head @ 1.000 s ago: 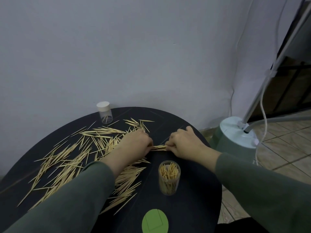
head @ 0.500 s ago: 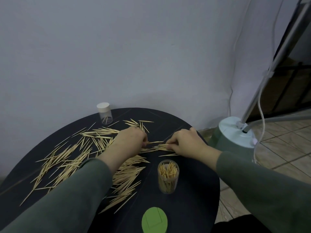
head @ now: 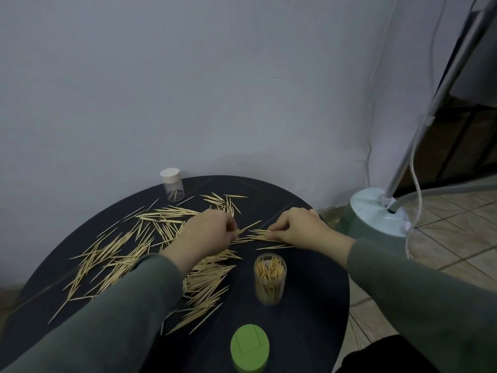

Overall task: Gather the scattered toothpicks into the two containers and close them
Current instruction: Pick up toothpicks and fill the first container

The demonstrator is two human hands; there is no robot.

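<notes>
**Both hands at a small toothpick bundle, mid-surface**

Round black surface against a pale wall. Scattered toothpicks cover its left and centre, densest under and beside the left forearm, with a smaller spray toward the far edge.

Left hand: knuckles up, fingers curled inward, tips at the left end of a small bundle of toothpicks lying roughly crosswise on the surface between the two hands. One pick angles up from the left fingertips. The grip appears to be a pinch on the bundle's end, though the fingertips themselves are hidden beneath the hand.

Right hand: palm down, fingers curled, thumb and forefinger pinching the right end of the same bundle. A few loose picks lie just nearer the camera from this hand.

Open clear container: upright, near the camera side of the bundle, roughly below the gap between the hands, partly filled with picks standing on end. Not touched by either hand.

Green lid: at the near edge of the surface.

Second clear container with a white cap: upright at the far left edge, a few picks inside, well apart from both hands.
</notes>
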